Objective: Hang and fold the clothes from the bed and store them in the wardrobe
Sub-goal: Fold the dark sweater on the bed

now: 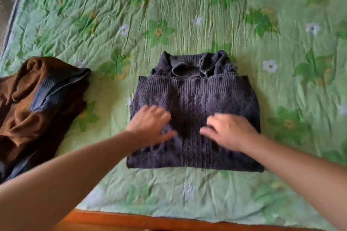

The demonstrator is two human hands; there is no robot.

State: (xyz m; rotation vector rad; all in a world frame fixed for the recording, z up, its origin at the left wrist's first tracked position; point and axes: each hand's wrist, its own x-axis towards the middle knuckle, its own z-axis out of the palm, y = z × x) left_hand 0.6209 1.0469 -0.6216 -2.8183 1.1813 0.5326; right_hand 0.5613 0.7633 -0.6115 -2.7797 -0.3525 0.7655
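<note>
Nearest the camera runs the orange-brown wooden edge of the bed [120,218], and the green bedspread [187,5] begins just beyond it. Two bare forearms reach in from the lower corners over this edge.

The left hand [150,124] and the right hand [229,129] both lie palm down on the dark knit sweater [195,95], side by side and a little apart, on its near half. Their fingers are spread and fairly straight, resting flat on the knit and grasping nothing. Both hands are blurred, so the finer lie of the fingers cannot be told.

The sweater lies near the middle of the bed, folded into a rough rectangle with its near edge straight and parallel to the bed's edge. It is a dark purplish grey with vertical ribbing. At its far end the rumpled collar [193,63] sticks out beyond the folded body.

To the left, apart from the sweater, a brown garment [28,118] lies in a loose, unfolded heap, with a blue-grey ribbed band [50,92] showing across it.

The bedspread is pale green, crinkled all over, and printed with darker green leaves and small white flowers. It fills the view to the far side. At the far left corner a strip of pale floor [6,0] shows past the bed's edge.
</note>
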